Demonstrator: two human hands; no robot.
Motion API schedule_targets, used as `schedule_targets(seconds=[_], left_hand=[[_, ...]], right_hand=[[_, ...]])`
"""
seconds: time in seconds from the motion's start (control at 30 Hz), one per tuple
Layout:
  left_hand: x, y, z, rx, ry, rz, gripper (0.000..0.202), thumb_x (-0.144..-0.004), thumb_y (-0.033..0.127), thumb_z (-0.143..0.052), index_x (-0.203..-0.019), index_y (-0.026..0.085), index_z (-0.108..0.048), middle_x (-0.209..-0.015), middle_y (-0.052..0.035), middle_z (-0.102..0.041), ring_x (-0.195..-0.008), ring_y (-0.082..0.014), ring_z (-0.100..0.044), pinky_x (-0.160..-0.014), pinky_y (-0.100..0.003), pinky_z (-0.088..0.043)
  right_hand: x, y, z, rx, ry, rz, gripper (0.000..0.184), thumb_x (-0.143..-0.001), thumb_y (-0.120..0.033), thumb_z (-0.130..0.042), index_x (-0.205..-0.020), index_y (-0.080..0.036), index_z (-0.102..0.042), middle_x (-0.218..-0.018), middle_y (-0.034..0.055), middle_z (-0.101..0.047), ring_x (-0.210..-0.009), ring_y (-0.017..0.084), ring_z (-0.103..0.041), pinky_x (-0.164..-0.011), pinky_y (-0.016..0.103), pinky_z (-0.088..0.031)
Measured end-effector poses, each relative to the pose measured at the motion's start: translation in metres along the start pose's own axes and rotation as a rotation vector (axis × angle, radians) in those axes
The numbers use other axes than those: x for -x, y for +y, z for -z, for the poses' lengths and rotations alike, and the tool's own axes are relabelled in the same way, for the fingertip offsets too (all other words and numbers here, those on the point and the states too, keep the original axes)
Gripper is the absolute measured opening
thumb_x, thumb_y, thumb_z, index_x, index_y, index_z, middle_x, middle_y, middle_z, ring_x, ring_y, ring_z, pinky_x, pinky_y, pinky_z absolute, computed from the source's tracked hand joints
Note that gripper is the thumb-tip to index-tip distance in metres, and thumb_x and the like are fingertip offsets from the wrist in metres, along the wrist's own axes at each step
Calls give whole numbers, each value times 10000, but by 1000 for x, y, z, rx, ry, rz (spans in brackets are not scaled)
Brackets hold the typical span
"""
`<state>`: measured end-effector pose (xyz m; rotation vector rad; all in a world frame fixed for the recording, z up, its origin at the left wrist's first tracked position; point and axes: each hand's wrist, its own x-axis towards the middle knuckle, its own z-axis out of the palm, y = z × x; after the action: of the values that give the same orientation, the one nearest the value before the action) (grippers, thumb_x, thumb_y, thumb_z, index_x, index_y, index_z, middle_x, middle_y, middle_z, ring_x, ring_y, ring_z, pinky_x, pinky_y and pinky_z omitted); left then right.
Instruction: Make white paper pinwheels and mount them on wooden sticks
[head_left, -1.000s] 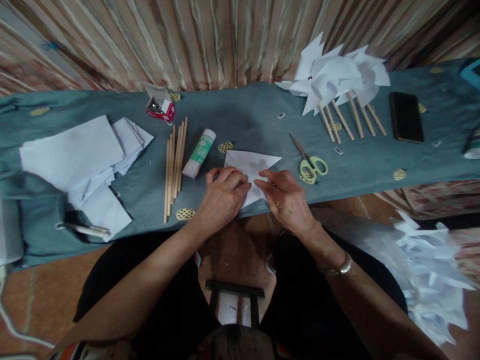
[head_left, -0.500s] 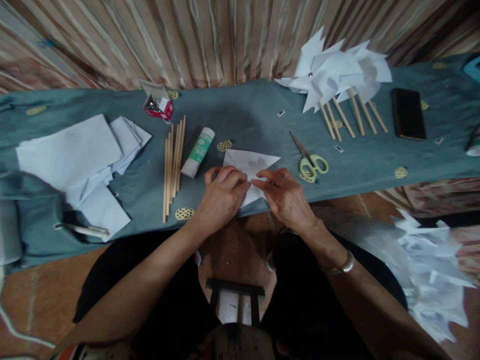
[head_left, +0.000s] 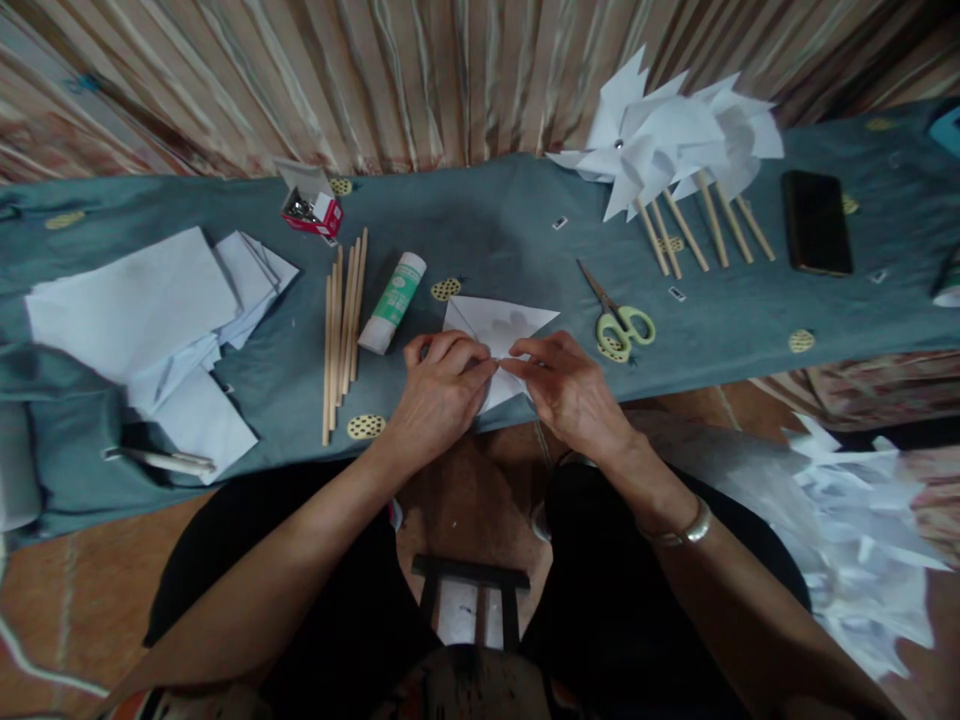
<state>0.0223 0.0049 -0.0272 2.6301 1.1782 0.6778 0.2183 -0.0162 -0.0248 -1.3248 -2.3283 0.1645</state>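
A small white sheet of paper lies near the table's front edge, its corners pointing outward between my hands. My left hand is closed with curled fingers on the paper's left side. From the right, my right hand pinches at the middle of the sheet, thumb and forefinger close to my left thumb. The fingertips meet there and hide whatever fold lies beneath them. Left of the paper rests a white and green glue stick. Scissors with light green handles lie to its right.
Several wooden sticks lie beside the glue stick. Farther left are a stack of white paper and a red box of metal pins. Paper pinwheels and a black phone occupy the right. More pinwheels sit below the table.
Both hands stay at the paper's middle with almost the same grip. The whole view has shifted very slightly; nothing has been picked up or let go.
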Motion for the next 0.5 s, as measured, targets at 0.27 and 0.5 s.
schedule_targets(seconds=[0.27, 0.5], left_hand=[[3, -1, 2, 5, 30, 0, 281, -962, 241, -476, -1202, 235, -620, -1105, -72, -687, -1119, -246, -531, -933, -460, -300], [4, -2, 2, -10, 16, -24, 241, -950, 239, -505, -1113, 285, -676, -1129, -54, -671, -1136, -253, -516, -939, -483, -283]], right_hand=[[-2, -1, 3, -8, -39, -5, 283, -958, -165, -436, -1065, -224, -691, -1092, 65, -676, -923, 236, -535, -859, 407, -511], [-2, 1, 3, 1, -41, 14, 281, -965, -180, -424, -1073, -224, -679, -1110, 56, -657, -929, 230, -534, -841, 408, -525]])
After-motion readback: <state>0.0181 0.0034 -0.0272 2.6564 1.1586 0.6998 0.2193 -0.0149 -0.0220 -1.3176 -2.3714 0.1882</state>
